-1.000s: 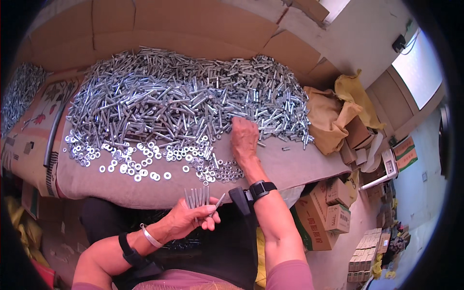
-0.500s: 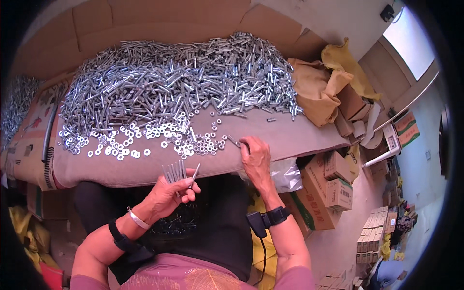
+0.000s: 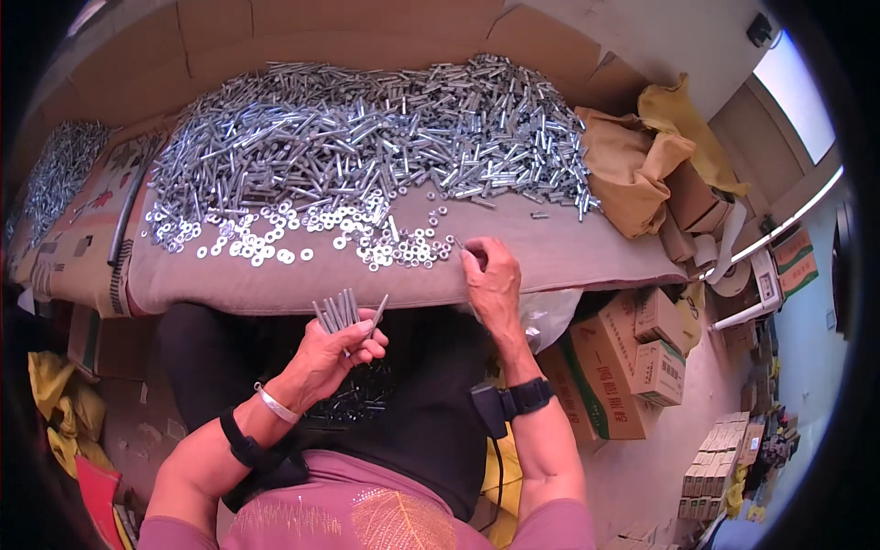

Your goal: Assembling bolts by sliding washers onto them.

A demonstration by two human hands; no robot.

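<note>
My left hand (image 3: 345,346) is closed around several thin grey metal rods (image 3: 341,310), which fan upward from its fingers; one rod leans apart to the right. At the right edge of the washers, my right hand (image 3: 493,280) pinches a metal rod (image 3: 460,245), of which only a short end shows. Flat washers (image 3: 266,249) and small nuts (image 3: 426,252) lie scattered along the front of the cloth-covered surface (image 3: 568,252). Behind them rises a long heap of metal rods (image 3: 367,147). In my lap, dark metal pieces (image 3: 357,394) lie below my left hand.
Brown and yellow sacks (image 3: 628,170) slump at the heap's right end. Cardboard boxes (image 3: 610,367) stand on the floor to the right, beside a clear plastic bag (image 3: 550,316). A second heap of metal pieces (image 3: 69,165) lies far left. Cardboard (image 3: 330,32) walls the back.
The whole view has shifted, with the surface now higher and slightly to the right. My right hand has come nearer to the nuts, still pinching the rod. My left hand keeps its bunch.
</note>
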